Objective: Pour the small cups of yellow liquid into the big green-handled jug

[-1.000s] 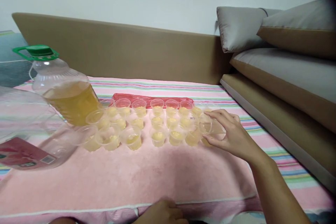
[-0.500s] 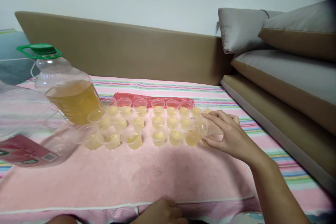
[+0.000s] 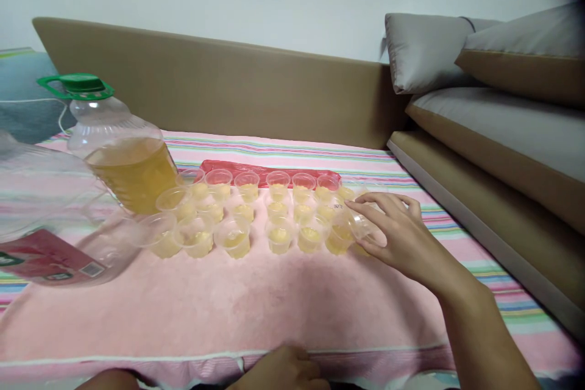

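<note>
My right hand (image 3: 397, 228) reaches over the right end of several rows of small clear plastic cups (image 3: 235, 237) with yellow contents. Its thumb and fingers close around a clear plastic cup (image 3: 362, 222), tipped to the left beside the front row's right-hand cup (image 3: 339, 236); my fingers partly hide it. At the bottom edge, my left hand (image 3: 283, 370) lies curled near the front hem of the pink cloth (image 3: 256, 311). Whatever its fingers may hold is hidden.
A large clear jug (image 3: 132, 170) with a green cap and amber liquid stands left of the cups. Nearer is another clear bottle (image 3: 59, 256) with a red label. Red plastic (image 3: 260, 175) lies behind the rows. Grey and brown cushions (image 3: 503, 128) are stacked at right.
The clear cup in my right hand has tilted further, its left end dipping. My right hand has barely moved and my left hand stays curled. The view has shifted slightly.
</note>
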`<state>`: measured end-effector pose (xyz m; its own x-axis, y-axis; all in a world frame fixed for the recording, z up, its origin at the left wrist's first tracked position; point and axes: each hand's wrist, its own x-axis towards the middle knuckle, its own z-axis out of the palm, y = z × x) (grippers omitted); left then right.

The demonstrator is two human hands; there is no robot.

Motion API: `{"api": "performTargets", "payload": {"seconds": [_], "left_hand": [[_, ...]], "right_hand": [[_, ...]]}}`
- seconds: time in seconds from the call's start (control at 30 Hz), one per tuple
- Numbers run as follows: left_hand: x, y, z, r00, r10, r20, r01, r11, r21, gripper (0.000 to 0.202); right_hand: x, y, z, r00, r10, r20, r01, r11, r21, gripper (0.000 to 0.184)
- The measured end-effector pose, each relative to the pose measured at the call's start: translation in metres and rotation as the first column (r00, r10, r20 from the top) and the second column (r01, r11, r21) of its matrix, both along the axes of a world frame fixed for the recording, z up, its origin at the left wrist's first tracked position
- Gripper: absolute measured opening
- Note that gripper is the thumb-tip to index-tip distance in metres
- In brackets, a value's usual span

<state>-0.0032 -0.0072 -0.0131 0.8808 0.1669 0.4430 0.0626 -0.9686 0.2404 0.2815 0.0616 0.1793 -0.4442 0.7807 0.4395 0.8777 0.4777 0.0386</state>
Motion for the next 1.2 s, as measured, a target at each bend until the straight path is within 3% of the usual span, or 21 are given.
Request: {"api": "performTargets", "payload": {"seconds": [0.2, 0.53, 0.8, 0.9, 1.1, 1.2], "left_hand": [[0.000, -0.001, -0.007, 0.999, 0.000, -0.046, 0.001, 1.000, 0.018, 0.037], [0.000, -0.001, 0.002, 1.000, -0.001, -0.002, 0.001, 1.000, 0.006, 0.033], [0.006, 0.000, 0.021, 0.975, 0.039, 0.219, -0.039, 0.999, -0.004, 0.057], [0.005, 0.000, 0.021, 0.981, 0.036, 0.191, -0.038, 0.999, 0.007, 0.057], [0.003, 0.000, 0.005, 0.999, 0.028, 0.047, -0.028, 1.000, 0.007, 0.045], [0.005, 0.000, 0.018, 0.995, 0.023, 0.098, -0.022, 1.000, -0.016, 0.050]], "right_hand": [[-0.009, -0.003, 0.003, 0.999, 0.014, 0.041, -0.015, 1.000, 0.024, 0.059], [-0.014, -0.002, 0.005, 1.000, -0.001, 0.030, 0.000, 0.999, 0.049, 0.055], [-0.009, -0.004, 0.003, 0.999, -0.035, -0.001, 0.035, 0.999, 0.011, 0.056], [-0.009, -0.004, 0.003, 0.998, -0.032, -0.052, 0.030, 0.999, -0.030, 0.051], [-0.006, 0.000, -0.001, 0.999, -0.033, -0.035, 0.032, 0.999, -0.042, 0.052], [-0.003, 0.002, -0.003, 0.999, -0.023, -0.032, 0.022, 0.999, -0.034, 0.057]]}}
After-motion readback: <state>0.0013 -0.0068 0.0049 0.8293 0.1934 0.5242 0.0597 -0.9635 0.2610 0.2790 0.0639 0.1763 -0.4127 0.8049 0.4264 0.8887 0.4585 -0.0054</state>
